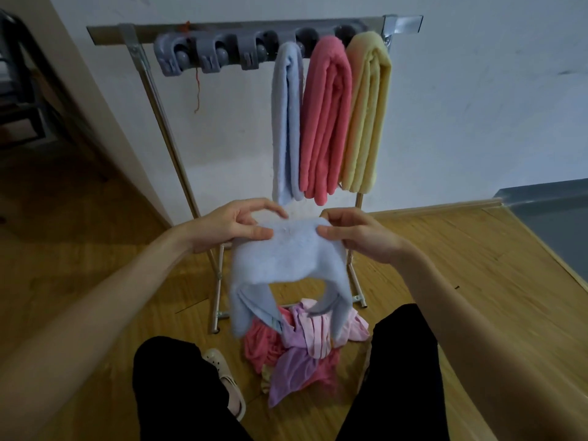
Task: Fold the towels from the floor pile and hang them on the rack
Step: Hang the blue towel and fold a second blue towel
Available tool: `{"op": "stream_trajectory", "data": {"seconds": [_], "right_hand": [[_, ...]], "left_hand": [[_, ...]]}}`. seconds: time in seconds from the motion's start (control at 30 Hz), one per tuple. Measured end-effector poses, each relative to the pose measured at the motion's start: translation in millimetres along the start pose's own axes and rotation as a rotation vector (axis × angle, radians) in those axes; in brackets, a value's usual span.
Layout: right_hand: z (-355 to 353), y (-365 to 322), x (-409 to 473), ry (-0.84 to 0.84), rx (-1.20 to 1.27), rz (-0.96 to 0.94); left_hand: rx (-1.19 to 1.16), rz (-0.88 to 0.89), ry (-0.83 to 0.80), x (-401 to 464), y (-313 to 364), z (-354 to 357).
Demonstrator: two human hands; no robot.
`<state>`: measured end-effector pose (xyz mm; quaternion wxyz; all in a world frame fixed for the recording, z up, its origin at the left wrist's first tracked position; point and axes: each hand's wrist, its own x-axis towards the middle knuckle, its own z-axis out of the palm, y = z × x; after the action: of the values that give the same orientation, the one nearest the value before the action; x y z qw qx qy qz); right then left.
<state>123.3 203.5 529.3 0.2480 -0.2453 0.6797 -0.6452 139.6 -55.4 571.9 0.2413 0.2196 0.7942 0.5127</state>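
The left hand [237, 226] and right hand [356, 233] each pinch the top edge of a light blue towel [283, 259], which droops between them, unfolded. Below the hands lies the floor pile [302, 348], still several towels. Beyond the hands, the rack [241, 27] carries three folded towels [327, 119]; three grey clips appear unused.

Four towels off the floor, a pile left below the rack.

A light blue towel [280, 259] is held up by its top edge, both ends drooping over the pile [302, 348] of pink and lilac cloths on the wooden floor. On the metal rack [143, 62], toward its right end, hang three folded towels side by side: pale blue towel [286, 122], pink towel [324, 122], yellow towel [366, 116].
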Motion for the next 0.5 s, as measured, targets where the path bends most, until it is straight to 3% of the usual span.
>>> {"op": "stream_trajectory", "data": {"seconds": [0.1,0.2,0.3,0.43,0.5], "right_hand": [[-17,-5,3,0.047,-0.05,-0.027],[-29,-19,13,-0.011,-0.072,-0.08],[-37,-45,28,-0.146,-0.267,-0.116],[-45,-88,47,-0.339,-0.58,0.056],[-50,-108,57,-0.324,-0.698,0.086]], "left_hand": [[-0.082,0.015,-0.074,-8,7,-15],[0.239,0.022,-0.138,-2,15,-30],[0.487,-0.012,-0.206,12,23,-44],[0.583,-0.036,-0.178,26,45,-67],[0.63,-0.052,-0.164,29,60,-81]]}}
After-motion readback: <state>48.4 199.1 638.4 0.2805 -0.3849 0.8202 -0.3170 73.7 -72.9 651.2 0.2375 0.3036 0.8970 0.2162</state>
